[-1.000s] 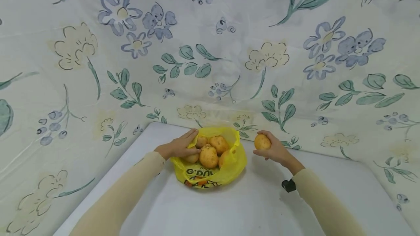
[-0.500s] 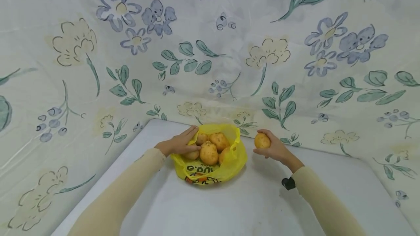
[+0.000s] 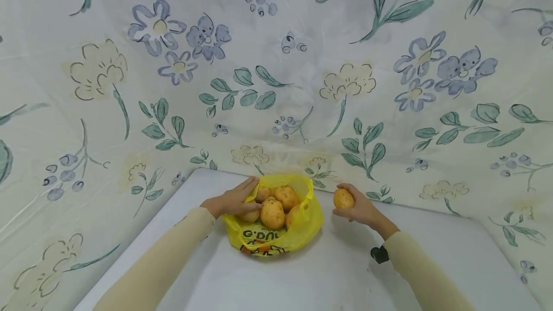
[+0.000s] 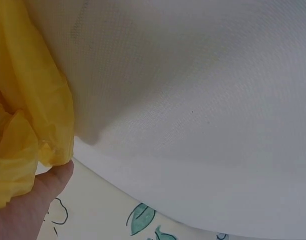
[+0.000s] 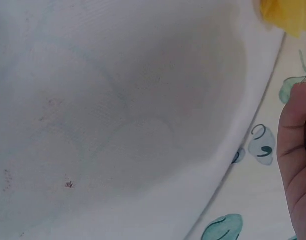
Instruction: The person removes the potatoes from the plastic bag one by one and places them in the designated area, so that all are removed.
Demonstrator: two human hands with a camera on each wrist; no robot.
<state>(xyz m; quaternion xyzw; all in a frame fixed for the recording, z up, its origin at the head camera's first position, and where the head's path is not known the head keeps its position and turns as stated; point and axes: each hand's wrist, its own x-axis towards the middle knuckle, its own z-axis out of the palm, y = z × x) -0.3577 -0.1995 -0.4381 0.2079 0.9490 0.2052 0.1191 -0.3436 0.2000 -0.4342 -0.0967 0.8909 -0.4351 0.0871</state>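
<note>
The potato (image 3: 343, 198) sits right of the yellow bag (image 3: 308, 236), well apart from it, near the far edge of the white counter (image 3: 268, 282). The right hand (image 3: 360, 209) grips it between curled fingers and thumb. It should prove firm, moderately heavy and hard to bruise, best held round its widest part. The left hand (image 3: 235, 200) lies spread at the bag's left rim. Thin, crinkled plastic, likely slippery, surrounds other potatoes (image 3: 273, 213), lumpy, tan and speckled.
</note>
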